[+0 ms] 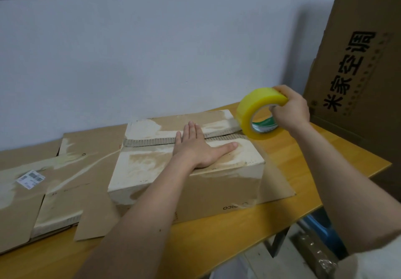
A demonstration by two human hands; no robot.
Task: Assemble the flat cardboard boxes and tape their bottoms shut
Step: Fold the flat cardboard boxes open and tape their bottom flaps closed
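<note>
Head view: flattened cardboard sheets (43, 183) lay at left on the yellow table (303, 155), w/ a tall printed carton (360, 61) standing at right by the wall. The assembled box (186, 183) sat mid-table, bottom flaps up, seam between them not fully closed. Left hand (197, 148) lay flat, fingers straight, pressing the flaps across the seam. Right hand (290, 107) gripped the yellow tape roll (260, 113) at the seam's right end, touching the box edge.
</note>
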